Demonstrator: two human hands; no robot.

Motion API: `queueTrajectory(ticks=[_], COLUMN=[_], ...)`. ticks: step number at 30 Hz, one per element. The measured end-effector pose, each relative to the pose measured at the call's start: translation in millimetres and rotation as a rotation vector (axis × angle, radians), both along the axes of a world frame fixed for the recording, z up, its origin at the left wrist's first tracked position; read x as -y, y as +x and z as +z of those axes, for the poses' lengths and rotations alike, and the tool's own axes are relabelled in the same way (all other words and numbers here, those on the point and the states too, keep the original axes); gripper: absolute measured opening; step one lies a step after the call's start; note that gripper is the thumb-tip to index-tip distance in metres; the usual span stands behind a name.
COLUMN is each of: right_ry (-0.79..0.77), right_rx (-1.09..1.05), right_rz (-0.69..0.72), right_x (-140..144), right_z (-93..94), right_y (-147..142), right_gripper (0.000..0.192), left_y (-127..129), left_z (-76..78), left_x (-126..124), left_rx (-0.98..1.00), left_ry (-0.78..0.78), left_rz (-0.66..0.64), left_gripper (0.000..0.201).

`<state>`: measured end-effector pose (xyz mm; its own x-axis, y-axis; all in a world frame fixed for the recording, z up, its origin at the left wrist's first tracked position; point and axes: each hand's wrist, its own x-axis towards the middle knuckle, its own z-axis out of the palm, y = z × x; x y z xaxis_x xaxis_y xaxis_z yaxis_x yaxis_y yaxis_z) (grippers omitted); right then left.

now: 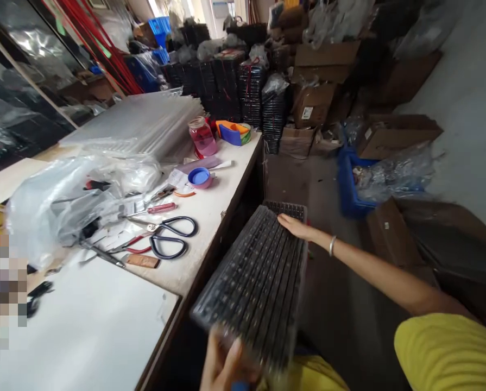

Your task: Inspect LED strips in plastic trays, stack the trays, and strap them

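Note:
A stack of dark trays [251, 271], black with rows of small cells and a clear glossy side, is held tilted between my two hands beside the table. My right hand [295, 227] grips its far end, fingers partly hidden by the edge. At the near end my left hand [226, 361] is closed on the lower corner, blurred by motion. Another black gridded piece [287, 209] shows just beyond the far end. I cannot tell whether it belongs to the same stack.
On the table [210, 228] to the left lie scissors [171, 236], a red-handled screwdriver [161, 208], a jar of pink liquid [203, 136], a tape dispenser [234, 133] and a pile of clear sheets [145, 119]. A blue crate [351, 187] and cardboard boxes [397, 133] stand at right.

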<state>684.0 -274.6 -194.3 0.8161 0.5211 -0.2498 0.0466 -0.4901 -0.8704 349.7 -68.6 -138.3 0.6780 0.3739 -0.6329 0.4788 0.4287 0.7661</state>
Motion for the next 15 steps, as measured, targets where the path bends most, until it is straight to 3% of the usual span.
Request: queueTrajectory(ticks=[4, 8, 11, 15], right_ry=[-0.293, -0.55, -0.677, -0.724], right_rx=[0.113, 0.218, 0.273, 0.26], right_rz=[0.007, -0.023, -0.032, -0.001], right_x=[17, 8, 1, 10], right_z=[-5.5, -25.6, -47.5, -64.3], right_y=[85, 127, 134, 144], right_gripper=[0.034, 0.036, 0.041, 0.045], left_y=[86, 143, 158, 154], left_z=[-68.6, -118.3, -139.0, -149.7], left_x=[59, 83, 84, 64], left_rx=[-0.028, -0.052, -0.095, -0.177], left_ry=[-0.272, -0.301, -0.277, -0.226], left_rz=[-0.011, 0.003, 0.002, -0.008], left_gripper=[0.066, 0.049, 0.042, 0.051])
